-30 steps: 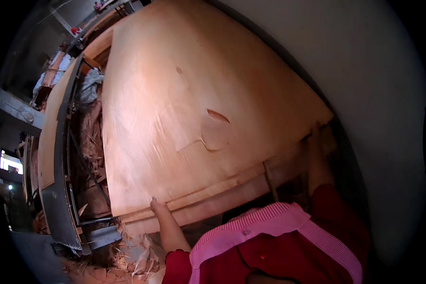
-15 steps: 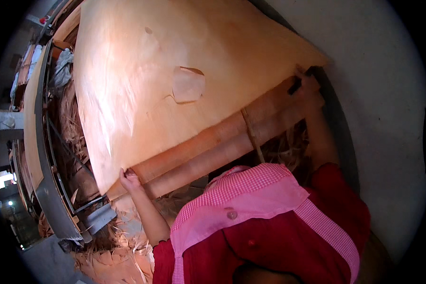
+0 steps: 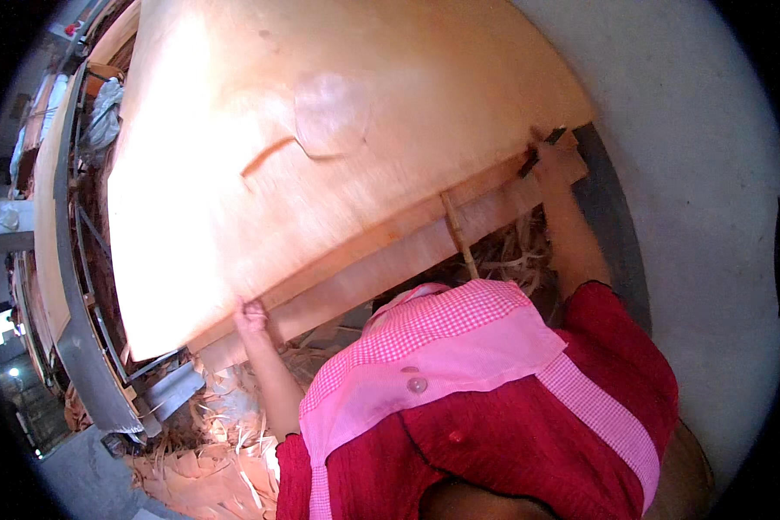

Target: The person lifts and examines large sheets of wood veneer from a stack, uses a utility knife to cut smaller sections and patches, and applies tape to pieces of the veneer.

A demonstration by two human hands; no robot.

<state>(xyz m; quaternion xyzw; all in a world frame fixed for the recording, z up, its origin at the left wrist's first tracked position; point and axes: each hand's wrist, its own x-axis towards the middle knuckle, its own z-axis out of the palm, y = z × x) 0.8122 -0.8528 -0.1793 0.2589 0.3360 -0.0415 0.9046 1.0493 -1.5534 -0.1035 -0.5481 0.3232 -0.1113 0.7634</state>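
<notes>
A large, pale wood veneer sheet with a torn, wrinkled patch fills the upper middle. My left hand grips its near edge at the lower left, fingers curled on it. My right hand is closed at the sheet's near right corner, beside a dark piece; its fingertips are blurred. Under that edge are more reddish veneer layers and a thin wooden stick sticking out toward me.
At left stand a metal frame with a long board, a crumpled white sack and stacked bundles behind. Torn veneer scraps lie low left. A pale wall or surface bounds the right side.
The sheet's near edge and both my hands sit higher and further left in view than a second ago. The torn patch has shifted with the sheet, its flap shape changing.
</notes>
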